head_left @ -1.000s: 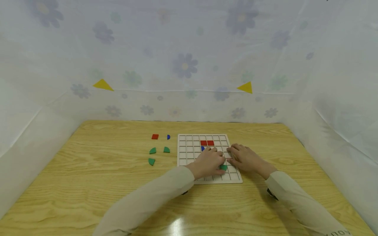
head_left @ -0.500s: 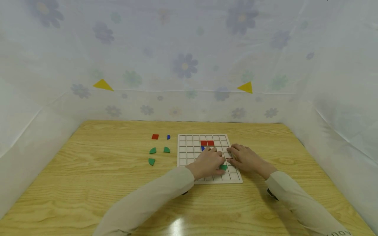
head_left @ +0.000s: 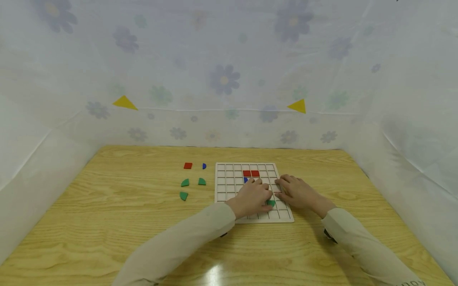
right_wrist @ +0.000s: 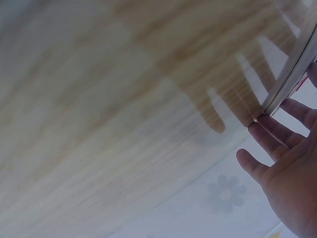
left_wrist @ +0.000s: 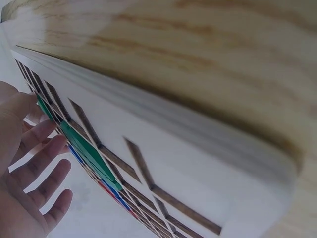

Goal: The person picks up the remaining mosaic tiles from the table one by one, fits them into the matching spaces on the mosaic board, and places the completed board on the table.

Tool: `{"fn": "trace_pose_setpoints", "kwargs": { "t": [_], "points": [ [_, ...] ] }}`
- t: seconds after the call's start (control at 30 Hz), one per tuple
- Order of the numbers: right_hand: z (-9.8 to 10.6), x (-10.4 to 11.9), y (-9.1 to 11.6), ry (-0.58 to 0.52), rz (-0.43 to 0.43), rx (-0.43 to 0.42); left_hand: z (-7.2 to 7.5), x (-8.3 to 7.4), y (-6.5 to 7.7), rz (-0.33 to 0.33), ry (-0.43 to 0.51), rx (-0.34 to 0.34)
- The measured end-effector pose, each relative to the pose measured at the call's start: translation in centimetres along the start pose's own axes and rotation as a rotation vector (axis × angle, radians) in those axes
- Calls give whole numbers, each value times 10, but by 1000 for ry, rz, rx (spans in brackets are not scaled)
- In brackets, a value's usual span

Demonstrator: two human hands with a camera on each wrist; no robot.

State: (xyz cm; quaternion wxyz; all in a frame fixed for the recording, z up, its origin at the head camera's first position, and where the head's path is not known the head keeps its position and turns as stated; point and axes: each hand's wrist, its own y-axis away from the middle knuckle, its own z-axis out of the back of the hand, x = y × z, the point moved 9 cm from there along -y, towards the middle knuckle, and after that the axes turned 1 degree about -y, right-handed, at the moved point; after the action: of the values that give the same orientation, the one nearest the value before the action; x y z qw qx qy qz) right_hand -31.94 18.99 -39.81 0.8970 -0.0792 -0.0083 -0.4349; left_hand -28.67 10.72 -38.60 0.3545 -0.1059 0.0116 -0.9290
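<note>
My left hand (head_left: 250, 196) rests over a white gridded board (head_left: 221, 188), its fingers loosely bent. A green quarter-circle tile (head_left: 271, 203) shows on the board between its thumb and index finger. In the left wrist view, the thumb tip is right at one green tile (left_wrist: 43, 106), with a larger green area (left_wrist: 89, 153) beside the fingers. My right hand (head_left: 298, 192) has its fingertips at the board's right edge, fingers spread in the right wrist view. Two red square tiles (head_left: 251, 173) lie in the upper cells, above a partly covered blue tile (head_left: 245, 180). The left hand hides the board's middle.
Left of the board on the wooden table (head_left: 125, 210) lie a red tile (head_left: 187, 166), a blue half-circle tile (head_left: 204, 166) and several green quarter-circle tiles (head_left: 185, 182). A flowered white curtain (head_left: 200, 127) closes off the back and sides, with yellow triangles (head_left: 124, 103) on it.
</note>
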Motion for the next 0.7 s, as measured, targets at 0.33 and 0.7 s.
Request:
{"fn": "trace_pose_setpoints", "kwargs": {
  "t": [0.33,0.7],
  "points": [
    [0,0,0,1,2,4,2,-1,0,-11,-4,-21],
    [0,0,1,2,8,-5,2,-3,0,-17,-29,-13]
  ]
}}
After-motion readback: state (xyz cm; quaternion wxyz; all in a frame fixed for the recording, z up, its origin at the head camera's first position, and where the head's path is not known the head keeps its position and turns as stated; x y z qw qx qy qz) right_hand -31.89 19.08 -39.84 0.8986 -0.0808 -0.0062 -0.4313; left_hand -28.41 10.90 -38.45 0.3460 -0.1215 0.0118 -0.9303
